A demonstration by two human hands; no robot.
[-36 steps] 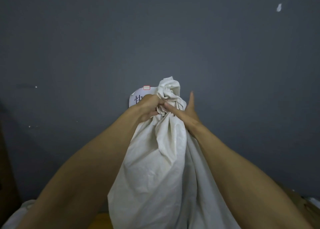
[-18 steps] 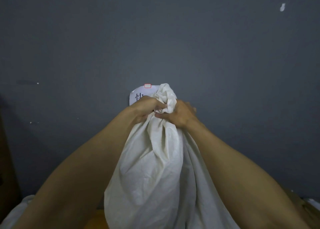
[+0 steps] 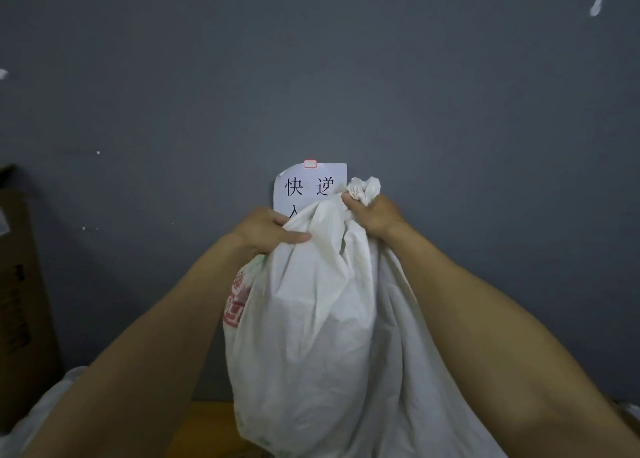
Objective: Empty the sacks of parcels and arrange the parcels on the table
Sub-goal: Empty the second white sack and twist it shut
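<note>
Fingers (image 3: pixel 350 204) of the right hand (image 3: pixel 375 215) were curled tight round the crumpled, twisted neck of the sack (image 3: pixel 311 319). The left hand (image 3: pixel 265 230) pinched a fold of the cloth just below and to the left, thumb pressed flat across it. The sack stood upright between both forearms, its base apparently on the wooden surface (image 3: pixel 204 423) near the far edge, against the grey wall (image 3: pixel 450 111). No parcels showed; any were hidden inside.

The risk lay at the top. Should the neck come loose while the bulging, rounded body leaned, the load could topple and spill parcels over an edge of the surface. The cloth looked thin, matte and heavily creased, perhaps slippery enough to slide from a pinch, with red print on its left flank. A paper notice (image 3: pixel 301 187) hung on the wall behind.
</note>
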